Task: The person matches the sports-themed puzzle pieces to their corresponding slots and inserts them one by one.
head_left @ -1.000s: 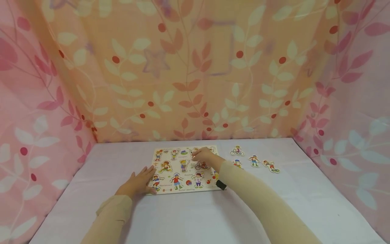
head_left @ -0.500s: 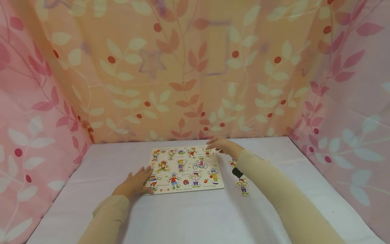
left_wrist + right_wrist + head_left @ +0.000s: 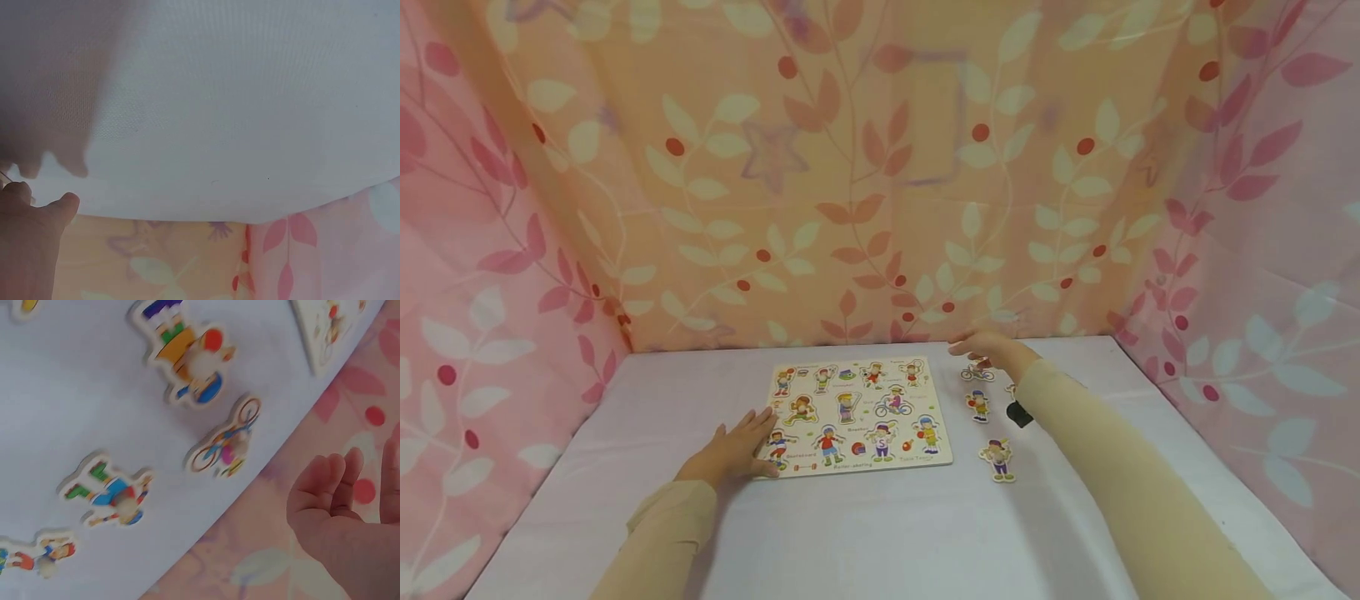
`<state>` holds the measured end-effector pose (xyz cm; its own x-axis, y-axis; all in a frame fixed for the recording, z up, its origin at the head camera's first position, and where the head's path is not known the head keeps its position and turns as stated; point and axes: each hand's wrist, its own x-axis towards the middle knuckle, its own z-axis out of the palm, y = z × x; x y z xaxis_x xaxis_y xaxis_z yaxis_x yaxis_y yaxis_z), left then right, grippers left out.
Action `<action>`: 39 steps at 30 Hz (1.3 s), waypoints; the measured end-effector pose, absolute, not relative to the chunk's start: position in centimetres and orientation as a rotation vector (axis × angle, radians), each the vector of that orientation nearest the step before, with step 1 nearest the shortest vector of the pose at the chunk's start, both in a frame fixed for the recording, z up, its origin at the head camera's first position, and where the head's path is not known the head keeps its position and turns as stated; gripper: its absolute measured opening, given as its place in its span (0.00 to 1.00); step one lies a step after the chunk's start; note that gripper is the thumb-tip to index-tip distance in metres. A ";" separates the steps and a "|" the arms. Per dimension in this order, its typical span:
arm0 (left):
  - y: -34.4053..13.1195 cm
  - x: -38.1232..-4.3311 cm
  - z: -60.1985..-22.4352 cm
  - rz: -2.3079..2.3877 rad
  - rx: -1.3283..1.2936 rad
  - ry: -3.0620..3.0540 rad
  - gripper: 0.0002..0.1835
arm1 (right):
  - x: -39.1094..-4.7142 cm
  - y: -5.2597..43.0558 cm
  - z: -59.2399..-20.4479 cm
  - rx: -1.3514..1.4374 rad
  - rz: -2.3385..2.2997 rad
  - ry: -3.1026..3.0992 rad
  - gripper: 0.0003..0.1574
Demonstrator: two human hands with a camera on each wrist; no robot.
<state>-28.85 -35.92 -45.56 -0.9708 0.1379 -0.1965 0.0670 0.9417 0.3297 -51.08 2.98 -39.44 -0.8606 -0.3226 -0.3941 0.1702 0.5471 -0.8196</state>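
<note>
A wooden picture puzzle board point(image 3: 880, 433) with printed sports figures lies on the table. My left hand point(image 3: 734, 447) rests at its left edge, fingers spread; the left wrist view shows part of that hand point(image 3: 31, 219) at the lower left. Beyond the board's right side, my right hand point(image 3: 992, 350) hovers near a cyclist puzzle piece point(image 3: 977, 374). In the right wrist view the right hand point(image 3: 344, 519) has loosely bent fingers and nothing in them. A ball-player piece point(image 3: 187, 359) and a roller-skater piece point(image 3: 115, 492), each with a round knob, lie near the cyclist.
A capped figure piece point(image 3: 997, 460) lies right of the board, towards me. Another figure piece point(image 3: 47, 553) is at the lower left of the right wrist view. Patterned curtains point(image 3: 865, 208) close off the back and sides. A black wrist device point(image 3: 1019, 414) hangs beneath the right sleeve.
My right hand has moved right, from over the board to above the loose pieces, uncovering the board's upper right and the capped figure piece. The left hand stays at the board's edge.
</note>
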 end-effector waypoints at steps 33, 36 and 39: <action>-35.1 -29.0 -45.0 0.479 0.105 2.843 0.55 | -54.7 8.2 -46.8 0.081 -1.256 2.368 0.30; -35.1 -28.8 -45.0 0.478 0.098 2.841 0.55 | -54.8 8.0 -46.9 0.080 -1.291 2.343 0.25; -35.2 -28.7 -44.9 0.474 0.091 2.842 0.55 | -54.8 7.8 -47.0 0.091 -1.327 2.326 0.16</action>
<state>-28.65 -35.16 -44.92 -0.9648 0.1032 -0.2418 0.0191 0.9448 0.3272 -54.81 7.75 -47.02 -0.8932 -0.1648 -0.4184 0.2764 0.5329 -0.7998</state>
